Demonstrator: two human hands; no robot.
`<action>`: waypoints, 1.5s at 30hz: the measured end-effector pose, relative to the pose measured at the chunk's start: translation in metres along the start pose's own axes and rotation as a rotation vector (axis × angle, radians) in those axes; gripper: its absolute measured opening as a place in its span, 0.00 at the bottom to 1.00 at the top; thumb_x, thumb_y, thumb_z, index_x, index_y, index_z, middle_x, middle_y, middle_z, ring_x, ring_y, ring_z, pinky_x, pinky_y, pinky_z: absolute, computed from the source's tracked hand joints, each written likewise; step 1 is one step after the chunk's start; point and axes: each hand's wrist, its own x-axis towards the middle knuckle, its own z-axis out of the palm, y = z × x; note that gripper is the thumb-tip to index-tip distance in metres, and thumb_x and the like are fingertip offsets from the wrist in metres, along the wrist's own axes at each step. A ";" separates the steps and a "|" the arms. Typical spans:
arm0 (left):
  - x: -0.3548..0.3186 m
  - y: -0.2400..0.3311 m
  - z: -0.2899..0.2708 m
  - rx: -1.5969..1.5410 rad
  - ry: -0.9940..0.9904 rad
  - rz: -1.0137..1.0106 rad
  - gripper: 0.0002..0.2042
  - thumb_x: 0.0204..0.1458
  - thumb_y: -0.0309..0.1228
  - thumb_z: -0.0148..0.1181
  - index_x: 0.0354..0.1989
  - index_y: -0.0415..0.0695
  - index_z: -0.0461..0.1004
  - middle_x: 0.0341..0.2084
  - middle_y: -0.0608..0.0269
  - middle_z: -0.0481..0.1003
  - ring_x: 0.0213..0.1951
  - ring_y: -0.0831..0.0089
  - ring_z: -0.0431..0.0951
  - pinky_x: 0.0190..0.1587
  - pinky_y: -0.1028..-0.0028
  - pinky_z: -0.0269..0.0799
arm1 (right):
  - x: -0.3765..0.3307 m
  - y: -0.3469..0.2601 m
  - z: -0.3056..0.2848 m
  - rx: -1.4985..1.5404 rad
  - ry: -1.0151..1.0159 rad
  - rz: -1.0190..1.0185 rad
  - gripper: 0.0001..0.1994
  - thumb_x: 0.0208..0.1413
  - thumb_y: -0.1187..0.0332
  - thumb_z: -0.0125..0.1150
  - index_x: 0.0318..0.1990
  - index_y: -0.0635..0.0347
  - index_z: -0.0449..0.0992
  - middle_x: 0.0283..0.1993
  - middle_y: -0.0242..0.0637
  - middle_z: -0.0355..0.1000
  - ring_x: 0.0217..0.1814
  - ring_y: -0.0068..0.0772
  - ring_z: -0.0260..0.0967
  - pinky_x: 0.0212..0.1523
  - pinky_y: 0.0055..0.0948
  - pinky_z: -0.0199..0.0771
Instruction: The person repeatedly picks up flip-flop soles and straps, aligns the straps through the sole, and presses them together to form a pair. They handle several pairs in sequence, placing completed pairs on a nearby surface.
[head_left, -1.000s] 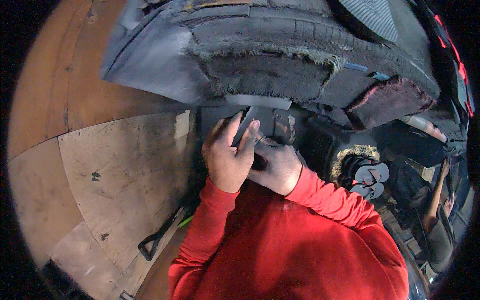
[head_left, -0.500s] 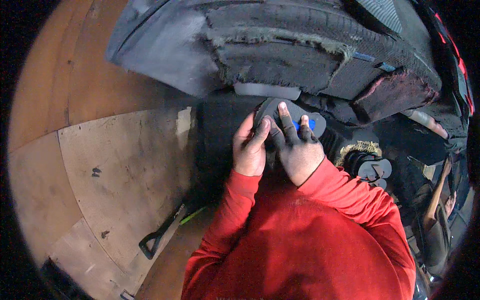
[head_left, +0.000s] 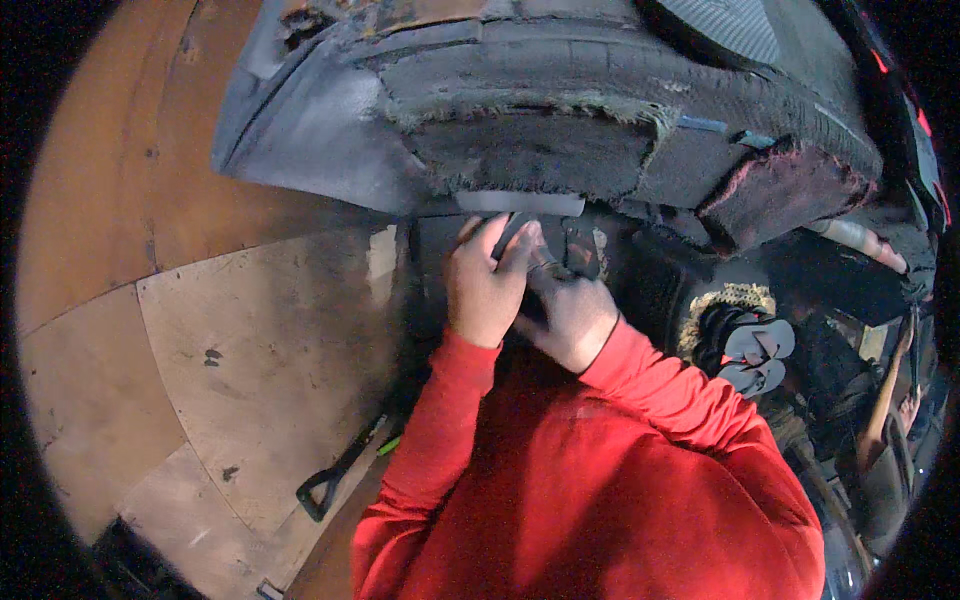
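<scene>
The left hand (head_left: 483, 290) and the right hand (head_left: 572, 315) are close together, in front of the red sweater (head_left: 620, 440), at the near side of a large dark padded body (head_left: 530, 155) with worn cloth edges. Between the fingertips there is a thin dark piece (head_left: 514, 227), just before the pale bar (head_left: 520, 203) at the lower border of this padding. Only a small strip of the piece can be seen, so I cannot tell its whole shape.

The left hand is almost closed: its thumb and its fingers seem to pinch the piece, with a narrow gap between them. The right hand has bent fingers, and its tips come to the same place; if it also grips the piece, or only touches it, I cannot tell.

About the progress: on the right, grey sandals (head_left: 768, 338) with dark straps lie one over another, near a yellowish woven edge (head_left: 735, 295). These look to me as finished pairs, or nearly. The piece in the hands seems to be in the middle of handling, because it is not yet laid down anywhere. What exactly is left to do on it, the fingers hide.

On the far right, the arm (head_left: 888, 395) of another person is visible, well apart from these hands. At left stands a wooden panel (head_left: 270, 360), and near it a black handle (head_left: 320, 495).
</scene>
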 end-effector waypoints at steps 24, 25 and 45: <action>-0.084 0.039 -0.040 -0.897 0.508 -0.076 0.13 0.61 0.27 0.56 0.51 0.32 0.73 0.43 0.60 0.77 0.44 0.78 0.75 0.49 0.77 0.69 | -0.007 -0.045 -0.045 -0.367 0.261 -0.575 0.23 0.60 0.58 0.49 0.64 0.32 0.67 0.74 0.45 0.48 0.50 0.79 0.67 0.52 0.61 0.73; -0.092 0.038 -0.046 -0.900 0.497 -0.066 0.12 0.61 0.26 0.56 0.50 0.32 0.73 0.43 0.60 0.77 0.44 0.77 0.74 0.50 0.76 0.69 | -0.011 -0.053 -0.046 -0.375 0.349 -0.599 0.22 0.57 0.59 0.52 0.61 0.32 0.70 0.74 0.43 0.49 0.48 0.76 0.69 0.48 0.56 0.77; -0.052 -0.014 0.020 -1.180 -0.114 -0.223 0.18 0.56 0.23 0.58 0.56 0.39 0.68 0.50 0.57 0.75 0.50 0.65 0.77 0.52 0.60 0.75 | -0.015 0.087 0.010 2.202 0.392 0.062 0.16 0.65 0.68 0.53 0.57 0.65 0.67 0.57 0.46 0.71 0.60 0.43 0.70 0.61 0.44 0.72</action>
